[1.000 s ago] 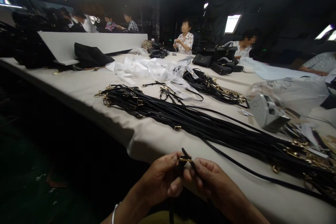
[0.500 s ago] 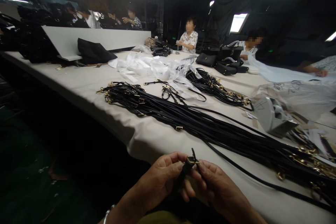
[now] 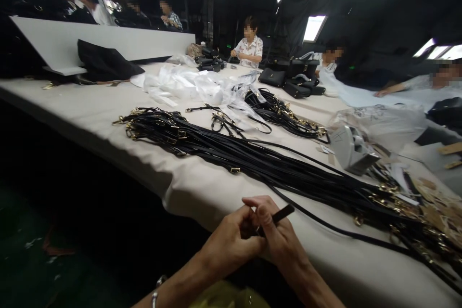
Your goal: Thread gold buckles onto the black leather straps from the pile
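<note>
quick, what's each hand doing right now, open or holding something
Left hand: closed, fingers curled on the black strap, grip partly hidden.
Right hand: closed, holding the same strap, whose end sticks out past the thumb.

the big pale table (image 3: 83, 101) has a wrinkly near edge. a long heap of black straps (image 3: 281, 168) lies across it, with gold bits (image 3: 181, 133) at both ends. behind are a smaller strap heap (image 3: 288, 118) and white strips (image 3: 187, 82). black bags (image 3: 272, 78) sit far off. a grey tool (image 3: 344, 147) is on the right.
</note>
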Tool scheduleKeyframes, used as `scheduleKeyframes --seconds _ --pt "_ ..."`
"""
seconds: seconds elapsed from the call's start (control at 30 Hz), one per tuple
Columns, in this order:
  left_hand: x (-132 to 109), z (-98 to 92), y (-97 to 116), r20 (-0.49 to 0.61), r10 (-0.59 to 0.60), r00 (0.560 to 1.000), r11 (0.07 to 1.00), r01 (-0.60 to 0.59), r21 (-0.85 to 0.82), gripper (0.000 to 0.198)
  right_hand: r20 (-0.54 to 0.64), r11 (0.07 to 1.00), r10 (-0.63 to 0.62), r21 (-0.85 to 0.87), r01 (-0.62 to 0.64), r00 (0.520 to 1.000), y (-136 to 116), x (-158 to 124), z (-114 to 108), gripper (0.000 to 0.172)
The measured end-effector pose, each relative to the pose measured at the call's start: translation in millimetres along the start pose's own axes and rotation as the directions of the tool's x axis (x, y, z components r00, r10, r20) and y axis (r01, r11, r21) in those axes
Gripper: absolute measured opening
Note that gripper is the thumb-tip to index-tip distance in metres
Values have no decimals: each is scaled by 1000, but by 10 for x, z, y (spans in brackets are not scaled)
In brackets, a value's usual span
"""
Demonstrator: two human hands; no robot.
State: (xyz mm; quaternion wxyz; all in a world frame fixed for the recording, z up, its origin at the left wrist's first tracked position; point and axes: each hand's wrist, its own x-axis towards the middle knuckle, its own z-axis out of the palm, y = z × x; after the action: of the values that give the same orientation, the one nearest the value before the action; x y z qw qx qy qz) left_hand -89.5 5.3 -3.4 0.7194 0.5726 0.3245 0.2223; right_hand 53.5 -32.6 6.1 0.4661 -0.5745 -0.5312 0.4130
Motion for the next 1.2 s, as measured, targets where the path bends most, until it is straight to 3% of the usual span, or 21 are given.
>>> scheduleKeyframes --seconds 0.07,0.1,0.2,0.33,0.5,0.6,0.77,0.83,1.0,1.2 --pt "20 24 38 40 -28 999 998 30 -49 17 -36 962 129 248 -116 991 -41 1 -104 53" --pt "30 36 53 75 -32 997 996 38 -83 17 -21 899 196 404 -172 980 -75 -3 -161 54" --pt "71 90 50 166 -15 986 984 44 -172 30 86 593 285 767 -246 955 -206 -24 -320 56" --pt "145 203 -33 163 -61 985 977 92 -192 24 89 351 263 919 -181 961 -352 -40 -495 55" --pt "178 322 -44 362 0 932 900 158 -406 17 -16 215 340 975 -61 940 -402 -21 -729 54" --pt "187 344 -29 364 53 930 904 110 -413 22 -58 276 353 960 -44 934 -316 -50 -847 50" --pt "230 347 -94 238 35 971 978 16 -207 24 -38 682 294 708 -182 955 -80 -236 -884 34" --pt "237 359 -102 181 8 983 997 7 -78 21 13 773 316 577 -265 949 -12 -323 -854 26" --pt "229 404 -19 97 -8 995 989 -7 146 13 43 704 385 632 -324 922 81 -442 -782 24" --pt "234 399 -17 68 -30 997 975 14 224 15 8 639 423 706 -305 906 180 -524 -713 22"
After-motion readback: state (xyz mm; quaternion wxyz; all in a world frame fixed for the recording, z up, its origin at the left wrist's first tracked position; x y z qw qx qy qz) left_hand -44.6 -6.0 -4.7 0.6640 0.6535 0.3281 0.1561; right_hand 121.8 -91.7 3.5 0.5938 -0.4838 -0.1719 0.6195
